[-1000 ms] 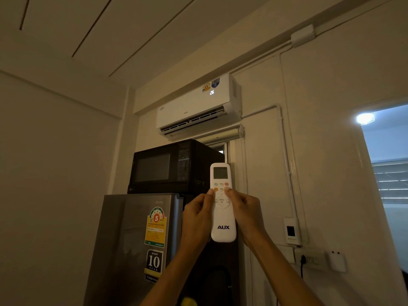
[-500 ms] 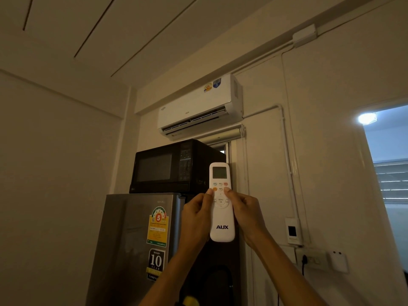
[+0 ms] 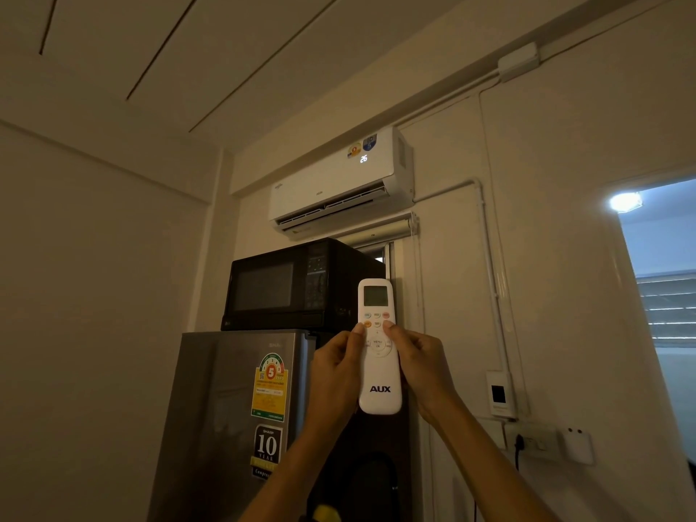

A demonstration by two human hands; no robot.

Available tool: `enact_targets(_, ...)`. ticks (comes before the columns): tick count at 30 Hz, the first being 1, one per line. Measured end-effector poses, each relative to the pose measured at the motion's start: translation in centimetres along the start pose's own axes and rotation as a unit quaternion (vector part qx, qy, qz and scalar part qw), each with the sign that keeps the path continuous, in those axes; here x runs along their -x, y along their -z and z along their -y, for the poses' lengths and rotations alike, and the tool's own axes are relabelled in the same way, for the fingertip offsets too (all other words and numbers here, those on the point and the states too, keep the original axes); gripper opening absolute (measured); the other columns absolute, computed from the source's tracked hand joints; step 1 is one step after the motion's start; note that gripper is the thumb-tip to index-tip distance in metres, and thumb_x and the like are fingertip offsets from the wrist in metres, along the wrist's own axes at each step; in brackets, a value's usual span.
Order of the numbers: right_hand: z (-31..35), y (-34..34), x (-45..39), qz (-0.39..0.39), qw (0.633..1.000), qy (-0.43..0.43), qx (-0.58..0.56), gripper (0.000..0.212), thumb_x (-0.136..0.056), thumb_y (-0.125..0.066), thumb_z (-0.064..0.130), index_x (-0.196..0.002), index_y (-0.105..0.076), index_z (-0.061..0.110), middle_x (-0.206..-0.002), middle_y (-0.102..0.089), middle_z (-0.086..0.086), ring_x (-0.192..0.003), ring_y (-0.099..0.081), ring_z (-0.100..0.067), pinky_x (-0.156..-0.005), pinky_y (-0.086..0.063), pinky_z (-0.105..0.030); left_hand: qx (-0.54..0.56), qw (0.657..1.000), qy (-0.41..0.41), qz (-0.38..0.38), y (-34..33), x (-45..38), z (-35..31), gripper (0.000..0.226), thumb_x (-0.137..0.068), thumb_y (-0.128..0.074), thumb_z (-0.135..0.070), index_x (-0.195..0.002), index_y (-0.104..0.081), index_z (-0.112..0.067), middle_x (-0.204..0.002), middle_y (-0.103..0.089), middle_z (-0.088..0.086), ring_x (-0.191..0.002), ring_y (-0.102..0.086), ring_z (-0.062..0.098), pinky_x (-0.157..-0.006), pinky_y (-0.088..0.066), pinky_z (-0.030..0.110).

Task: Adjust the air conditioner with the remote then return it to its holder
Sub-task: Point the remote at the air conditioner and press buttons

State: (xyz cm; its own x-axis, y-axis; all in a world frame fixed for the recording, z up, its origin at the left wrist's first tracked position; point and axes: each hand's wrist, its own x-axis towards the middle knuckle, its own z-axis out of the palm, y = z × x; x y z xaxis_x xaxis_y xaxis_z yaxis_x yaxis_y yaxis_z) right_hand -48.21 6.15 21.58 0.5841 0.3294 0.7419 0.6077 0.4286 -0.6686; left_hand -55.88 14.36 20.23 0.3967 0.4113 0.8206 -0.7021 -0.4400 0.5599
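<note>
Below the air conditioner (image 3: 341, 182), the remote (image 3: 379, 348) is clamped upright between the left hand (image 3: 335, 371) and right hand (image 3: 423, 365), thumbs on its buttons; it looks light, rigid and smooth, best gripped along its sides.

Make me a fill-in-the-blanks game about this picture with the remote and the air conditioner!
1. Both hands hold a white remote with the word ____ printed on it.
2. The air conditioner shows the glowing number ____.
3. The black microwave sits on top of the ____.
4. The left hand and right hand each press a ____ on the buttons.

Missing words: AUX; 26; fridge; thumb
</note>
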Motion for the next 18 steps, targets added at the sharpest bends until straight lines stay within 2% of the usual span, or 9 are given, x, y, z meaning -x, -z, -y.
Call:
enact_targets(4,0.08,0.04,0.08,0.004,1.000,0.004,-0.002,0.010,-0.085,-0.055,0.032,-0.085,-0.061,0.024,-0.083,-0.067,0.002,-0.071,-0.067,-0.014,-0.060,-0.055,-0.023,-0.003,1.000,-0.005,0.001,-0.07,0.05,-0.17,0.014,-0.091,-0.043,-0.022,-0.086,-0.056,-0.025,-0.082,-0.066,0.000,-0.061,-0.068,0.004,-0.048,-0.052,0.013)
enact_targets(10,0.09,-0.02,0.03,-0.001,1.000,0.005,0.004,0.011,-0.085,-0.055,0.033,-0.085,-0.060,0.024,-0.087,-0.068,-0.002,-0.075,-0.068,-0.021,-0.067,-0.056,-0.030,0.001,1.000,-0.007,-0.001,-0.06,0.21,-0.42,0.015,-0.092,-0.042,-0.021,-0.085,-0.056,-0.024,-0.080,-0.066,-0.001,-0.059,-0.068,0.002,-0.047,-0.051,0.012)
enact_targets(14,0.07,0.01,0.02,0.001,1.000,0.008,0.008,0.012,-0.085,-0.055,0.034,-0.086,-0.061,0.024,-0.088,-0.068,-0.002,-0.076,-0.069,-0.021,-0.067,-0.057,-0.031,-0.002,1.000,-0.005,-0.003,-0.07,0.18,-0.41,0.015,-0.091,-0.043,-0.022,-0.091,-0.057,-0.018,-0.079,-0.066,-0.002,-0.059,-0.068,0.002,-0.048,-0.052,0.012)
enact_targets(18,0.07,0.04,0.05,0.001,1.000,0.008,0.010,0.010,-0.085,-0.055,0.034,-0.084,-0.061,0.026,-0.088,-0.069,-0.002,-0.076,-0.069,-0.020,-0.067,-0.057,-0.031,-0.002,1.000,-0.006,-0.003,-0.06,0.28,-0.49,0.014,-0.092,-0.043,-0.022,-0.086,-0.056,-0.024,-0.080,-0.066,-0.001,-0.059,-0.068,0.003,-0.048,-0.052,0.013)
